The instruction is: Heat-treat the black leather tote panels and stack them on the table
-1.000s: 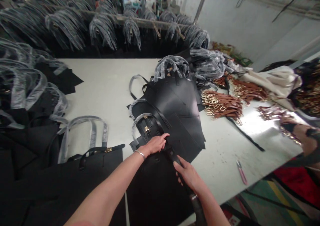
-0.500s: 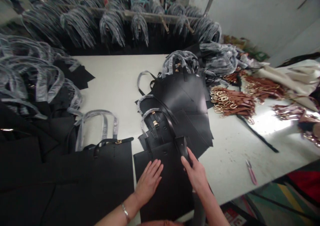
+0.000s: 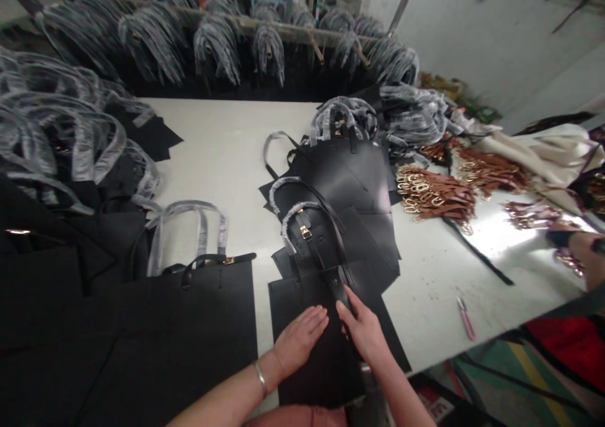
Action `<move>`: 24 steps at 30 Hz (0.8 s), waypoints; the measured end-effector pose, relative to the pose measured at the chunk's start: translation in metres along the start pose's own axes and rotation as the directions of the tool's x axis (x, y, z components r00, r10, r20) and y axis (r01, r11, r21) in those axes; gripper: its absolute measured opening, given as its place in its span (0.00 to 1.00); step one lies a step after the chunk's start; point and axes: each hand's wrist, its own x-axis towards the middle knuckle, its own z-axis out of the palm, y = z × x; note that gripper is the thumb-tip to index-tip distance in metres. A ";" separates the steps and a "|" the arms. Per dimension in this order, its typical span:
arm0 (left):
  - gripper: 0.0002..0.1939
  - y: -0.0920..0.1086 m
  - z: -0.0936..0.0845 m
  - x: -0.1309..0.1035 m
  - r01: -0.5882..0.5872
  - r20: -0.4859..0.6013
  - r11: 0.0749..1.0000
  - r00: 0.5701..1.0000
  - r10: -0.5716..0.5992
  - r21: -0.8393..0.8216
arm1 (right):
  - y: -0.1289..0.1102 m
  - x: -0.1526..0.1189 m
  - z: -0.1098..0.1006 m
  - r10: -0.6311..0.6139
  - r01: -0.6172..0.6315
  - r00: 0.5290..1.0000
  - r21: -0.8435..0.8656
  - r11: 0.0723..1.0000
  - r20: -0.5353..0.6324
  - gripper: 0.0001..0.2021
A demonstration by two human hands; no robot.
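Drawn closer together over black bag (image 3: 326, 370)
Brought left hand (image 3: 301, 337) just beside right hand (image 3: 363, 328); moved dark tool (image 3: 336, 286) inward from bag's right side.

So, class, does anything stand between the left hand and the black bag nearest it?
Nothing visible does: the left hand appears to lie palm-down directly on the black bag. The right hand, gripping a dark object, is off to its right.

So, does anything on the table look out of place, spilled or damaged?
No clear damage shows. Mildly odd: one black strap sticks out from the piled brown straps, and dark specks mark the white table near the pink-handled snips; stains or scraps, I cannot tell.
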 end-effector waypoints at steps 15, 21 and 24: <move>0.15 0.013 0.006 0.016 0.083 0.089 0.967 0.994 -0.063 -0.242 | -0.030 0.014 0.030 -0.083 0.170 0.937 -0.236 0.957 0.338 0.28; 0.20 0.012 0.010 0.013 0.142 0.195 0.973 0.975 -0.106 -0.182 | -0.062 0.024 0.069 -0.111 0.246 0.927 -0.356 0.901 0.358 0.30; 0.19 0.012 0.010 0.013 0.137 0.234 0.977 0.967 -0.096 -0.166 | -0.059 0.020 0.067 -0.096 0.248 0.916 -0.364 0.898 0.389 0.31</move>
